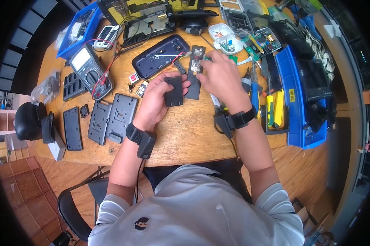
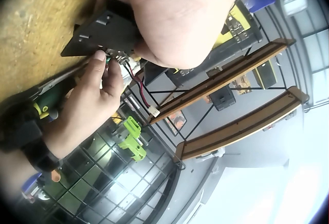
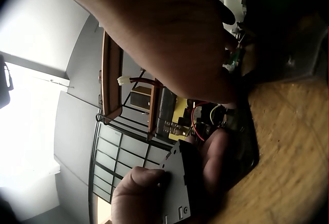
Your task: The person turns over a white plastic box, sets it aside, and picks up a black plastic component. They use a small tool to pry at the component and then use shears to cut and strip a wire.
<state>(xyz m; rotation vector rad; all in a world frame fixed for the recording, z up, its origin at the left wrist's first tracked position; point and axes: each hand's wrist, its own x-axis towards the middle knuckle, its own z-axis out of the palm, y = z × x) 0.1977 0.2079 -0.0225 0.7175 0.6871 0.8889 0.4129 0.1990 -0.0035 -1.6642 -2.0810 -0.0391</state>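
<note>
A small black rectangular case [image 1: 174,92] is gripped in the left hand [image 1: 155,95], thumb on its upper face; the right wrist view shows its dark face [image 3: 180,183] too. Just right of it lies a long black strip [image 1: 192,88] with metal parts. Over the strip's upper end is the right hand [image 1: 225,77], its thumb and fingertips bent close together at a small part with wires. In the left wrist view the right hand's [image 2: 87,98] thumb and finger pinch near a connector by the black plate [image 2: 105,31]. The exact part pinched is unclear.
A dark tray-like cover [image 1: 162,55] lies behind the hands. On the left are a multimeter [image 1: 90,69], black plates [image 1: 121,117] and a blue bin [image 1: 80,35]. Right: a green circuit board [image 1: 254,44], yellow-handled tools [image 1: 278,108] and a blue rack [image 1: 293,98].
</note>
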